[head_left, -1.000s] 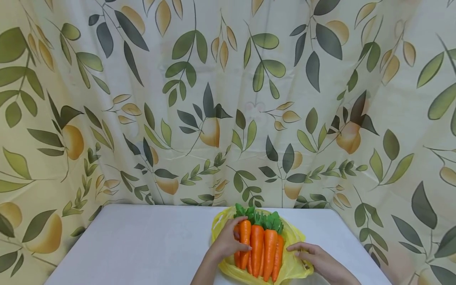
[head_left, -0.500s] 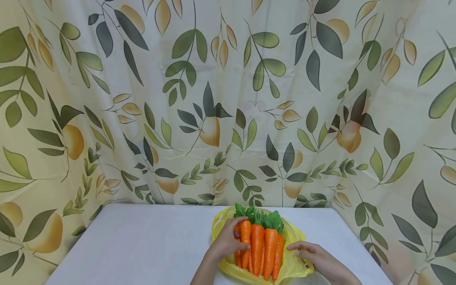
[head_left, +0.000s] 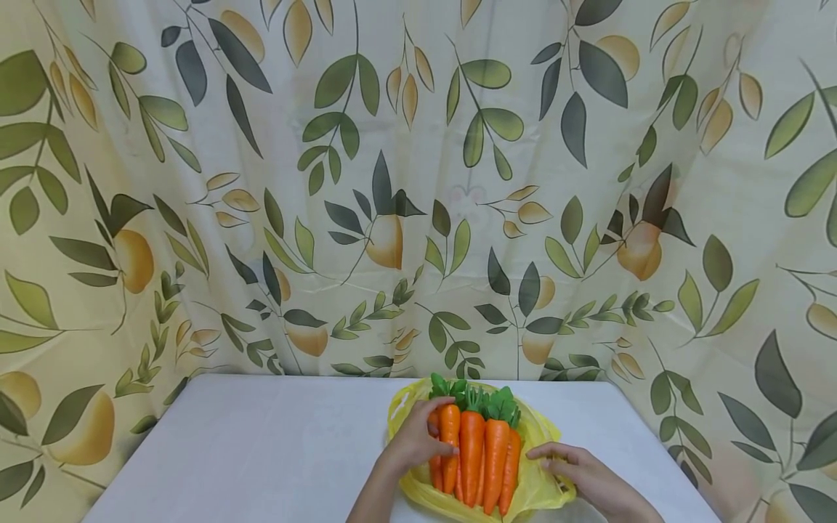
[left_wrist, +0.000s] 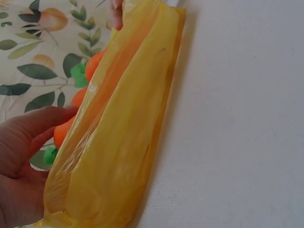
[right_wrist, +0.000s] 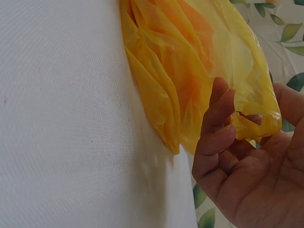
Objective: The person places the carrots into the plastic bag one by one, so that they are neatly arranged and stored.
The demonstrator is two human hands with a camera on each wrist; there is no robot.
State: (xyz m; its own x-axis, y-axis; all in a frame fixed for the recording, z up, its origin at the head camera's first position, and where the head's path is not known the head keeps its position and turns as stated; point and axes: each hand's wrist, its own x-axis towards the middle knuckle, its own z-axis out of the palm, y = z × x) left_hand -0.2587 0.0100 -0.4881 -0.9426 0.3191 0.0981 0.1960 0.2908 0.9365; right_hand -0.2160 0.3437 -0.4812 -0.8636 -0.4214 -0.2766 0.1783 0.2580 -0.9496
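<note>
Several orange carrots [head_left: 472,457] with green leafy tops [head_left: 502,405] lie side by side in an open yellow plastic bag [head_left: 539,490]. My left hand [head_left: 415,437] holds the carrot [head_left: 450,428] on the left side, its thumb and index finger bent about it. In the left wrist view, the bag's side [left_wrist: 118,137] hides most of the carrots, and the thumb tip meets the orange roots. On the right, my right hand [head_left: 585,472] grips the bag's edge. The right wrist view has the thin film [right_wrist: 259,107] between thumb and curled fingers.
A white-covered table [head_left: 281,443] bears the bag near its front right part. Behind it and on both sides hangs a curtain [head_left: 418,240] printed with leaves and fruit.
</note>
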